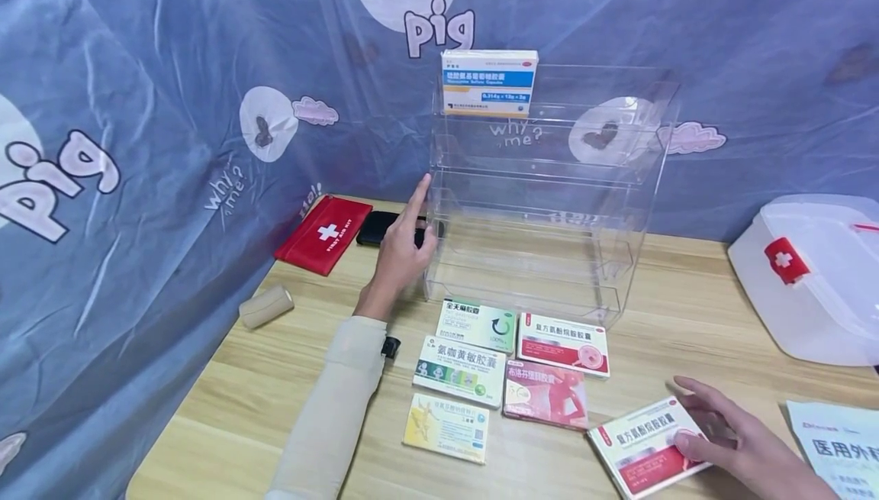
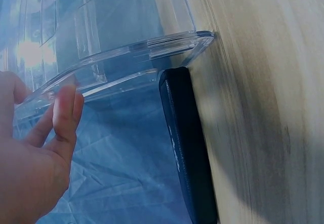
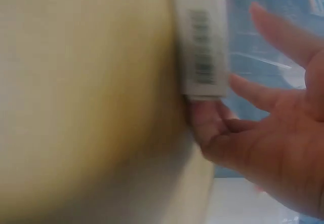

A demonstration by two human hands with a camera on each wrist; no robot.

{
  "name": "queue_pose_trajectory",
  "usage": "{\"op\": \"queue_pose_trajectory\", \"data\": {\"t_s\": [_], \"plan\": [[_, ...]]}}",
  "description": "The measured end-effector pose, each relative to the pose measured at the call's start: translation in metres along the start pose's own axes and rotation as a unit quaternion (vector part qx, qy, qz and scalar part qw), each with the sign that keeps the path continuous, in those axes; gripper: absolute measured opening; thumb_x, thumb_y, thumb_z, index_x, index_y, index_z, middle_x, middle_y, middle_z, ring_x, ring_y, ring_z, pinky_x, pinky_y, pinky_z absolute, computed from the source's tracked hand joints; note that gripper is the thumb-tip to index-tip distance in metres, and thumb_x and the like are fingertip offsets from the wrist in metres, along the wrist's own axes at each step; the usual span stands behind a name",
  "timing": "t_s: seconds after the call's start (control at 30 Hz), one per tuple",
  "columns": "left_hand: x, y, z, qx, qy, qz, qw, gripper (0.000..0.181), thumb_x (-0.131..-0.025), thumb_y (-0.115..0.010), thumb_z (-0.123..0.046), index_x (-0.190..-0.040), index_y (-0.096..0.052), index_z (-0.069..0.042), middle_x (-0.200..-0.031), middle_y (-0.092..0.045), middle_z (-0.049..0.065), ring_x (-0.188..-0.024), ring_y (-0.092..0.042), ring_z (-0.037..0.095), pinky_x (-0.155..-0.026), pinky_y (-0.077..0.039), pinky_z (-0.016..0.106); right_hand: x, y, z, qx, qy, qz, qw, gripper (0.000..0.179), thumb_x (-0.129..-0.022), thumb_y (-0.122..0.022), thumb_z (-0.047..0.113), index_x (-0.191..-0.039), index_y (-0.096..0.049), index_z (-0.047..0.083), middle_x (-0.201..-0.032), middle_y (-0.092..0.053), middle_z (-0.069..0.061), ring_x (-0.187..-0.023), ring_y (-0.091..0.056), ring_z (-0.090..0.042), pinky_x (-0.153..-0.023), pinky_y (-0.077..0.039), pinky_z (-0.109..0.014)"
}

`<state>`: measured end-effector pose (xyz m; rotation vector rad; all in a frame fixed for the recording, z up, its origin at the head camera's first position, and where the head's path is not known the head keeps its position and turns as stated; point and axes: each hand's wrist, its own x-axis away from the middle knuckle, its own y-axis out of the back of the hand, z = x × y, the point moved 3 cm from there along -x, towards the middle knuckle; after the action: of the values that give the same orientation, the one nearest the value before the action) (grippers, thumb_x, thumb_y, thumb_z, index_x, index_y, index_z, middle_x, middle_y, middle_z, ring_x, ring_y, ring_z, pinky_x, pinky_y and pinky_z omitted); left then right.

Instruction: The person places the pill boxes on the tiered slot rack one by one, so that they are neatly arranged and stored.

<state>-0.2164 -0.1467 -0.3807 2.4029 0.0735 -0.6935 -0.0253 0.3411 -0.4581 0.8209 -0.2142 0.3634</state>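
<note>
A white-and-red medicine box (image 1: 652,450) is in my right hand (image 1: 738,439), at the front right of the table. The thumb lies on its printed face and other fingers are at its right end. In the right wrist view, fingers of the right hand (image 3: 273,122) reach under the end of the box (image 3: 203,46), beside a barcode. My left hand (image 1: 405,248) touches the left side of a clear tiered display rack (image 1: 536,256), index finger extended upward. The left wrist view shows the left hand (image 2: 38,163) at the edge of the rack (image 2: 136,49).
A blue-and-white box (image 1: 489,84) stands on the rack's top tier. Several medicine boxes (image 1: 458,370) lie before the rack. Leftward are a red first aid pouch (image 1: 326,233), a black case (image 1: 376,228) and a tan roll (image 1: 266,307). A white first aid bin (image 1: 817,286) and a printed packet (image 1: 834,439) are rightward.
</note>
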Motion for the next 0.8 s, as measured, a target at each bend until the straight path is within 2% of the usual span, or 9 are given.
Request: {"op": "queue_pose_trajectory", "data": {"t_s": [0.1,0.23,0.27,0.37,0.47,0.53,0.67,0.7,0.8], "plan": [[-0.001,0.0,0.0,0.0,0.0,-0.005,1.0,0.091,-0.098,-0.056,-0.005,-0.173,-0.018,-0.04,-0.177,-0.033,-0.009,-0.12,-0.073,0.03,-0.086,-0.063,0.047,0.0,-0.011,-0.005,0.003,0.003,-0.025,0.9997,0.078,-0.101,-0.075,0.022,-0.162,-0.033,-0.004,-0.14,-0.065,-0.005,-0.103,-0.046,0.023,-0.078,-0.054,-0.019],[-0.002,0.0,0.0,0.0,-0.001,-0.008,1.0,0.091,-0.098,-0.056,-0.005,-0.173,-0.019,-0.041,-0.176,-0.035,-0.008,-0.119,-0.073,0.03,-0.094,-0.062,0.05,0.0,-0.014,-0.008,0.003,-0.004,-0.03,0.9995,0.08,-0.1,-0.076,0.024,-0.162,-0.034,-0.006,-0.145,-0.06,-0.019,-0.099,-0.044,0.023,-0.076,-0.055,-0.02],[-0.002,-0.001,0.0,0.001,-0.002,-0.008,1.0,0.091,-0.098,-0.056,-0.005,-0.173,-0.018,-0.041,-0.176,-0.034,-0.009,-0.119,-0.073,0.03,-0.095,-0.062,0.05,0.0,-0.014,-0.01,-0.003,0.002,-0.025,0.9997,0.079,-0.1,-0.076,0.022,-0.161,-0.034,-0.007,-0.146,-0.059,-0.016,-0.1,-0.044,0.024,-0.077,-0.056,-0.019],[-0.001,-0.002,0.0,0.004,-0.002,-0.008,1.0,0.091,-0.098,-0.056,-0.005,-0.173,-0.019,-0.042,-0.176,-0.034,-0.009,-0.119,-0.073,0.03,-0.097,-0.062,0.049,0.004,-0.012,-0.016,-0.041,0.054,-0.001,0.9977,0.075,-0.099,-0.074,0.009,-0.163,-0.036,-0.003,-0.145,-0.054,0.017,-0.104,-0.044,0.025,-0.078,-0.057,-0.016],[0.0,-0.002,0.001,0.005,0.004,-0.01,0.9999,0.092,-0.098,-0.056,-0.005,-0.172,-0.018,-0.044,-0.176,-0.034,-0.01,-0.118,-0.073,0.029,-0.094,-0.062,0.049,0.007,-0.013,-0.02,-0.077,0.113,0.017,0.9905,0.079,-0.094,-0.074,-0.004,-0.163,-0.044,0.02,-0.13,-0.036,0.046,-0.106,-0.045,0.024,-0.078,-0.057,-0.014],[0.0,-0.001,0.001,0.005,0.007,-0.011,0.9999,0.093,-0.097,-0.056,-0.004,-0.172,-0.018,-0.045,-0.176,-0.034,-0.01,-0.119,-0.073,0.029,-0.093,-0.062,0.049,0.007,-0.013,-0.022,-0.082,0.123,0.021,0.9888,0.083,-0.093,-0.074,-0.006,-0.162,-0.044,0.027,-0.13,-0.032,0.05,-0.106,-0.045,0.024,-0.078,-0.057,-0.013],[0.0,-0.001,0.0,0.005,0.003,-0.01,0.9999,0.093,-0.098,-0.055,-0.004,-0.172,-0.018,-0.044,-0.177,-0.033,-0.01,-0.12,-0.073,0.03,-0.095,-0.062,0.05,0.007,-0.014,-0.021,-0.056,0.081,0.017,0.995,0.073,-0.095,-0.076,0.002,-0.159,-0.041,0.003,-0.132,-0.041,0.035,-0.103,-0.045,0.023,-0.078,-0.057,-0.016],[0.0,-0.001,0.0,0.005,0.003,-0.01,0.9999,0.092,-0.098,-0.055,-0.004,-0.172,-0.018,-0.043,-0.177,-0.033,-0.01,-0.12,-0.073,0.03,-0.096,-0.062,0.05,0.007,-0.014,-0.02,-0.051,0.07,0.021,0.996,0.073,-0.096,-0.075,0.004,-0.157,-0.036,-0.008,-0.135,-0.046,0.025,-0.103,-0.045,0.022,-0.078,-0.058,-0.017],[0.0,-0.002,0.0,0.003,0.006,-0.007,1.0,0.091,-0.098,-0.056,-0.005,-0.173,-0.019,-0.042,-0.176,-0.034,-0.009,-0.121,-0.072,0.03,-0.096,-0.062,0.05,0.006,-0.014,-0.02,-0.059,0.019,0.05,0.9968,0.076,-0.101,-0.073,0.013,-0.156,-0.027,-0.013,-0.137,-0.056,-0.008,-0.102,-0.047,0.021,-0.079,-0.058,-0.019]]}}
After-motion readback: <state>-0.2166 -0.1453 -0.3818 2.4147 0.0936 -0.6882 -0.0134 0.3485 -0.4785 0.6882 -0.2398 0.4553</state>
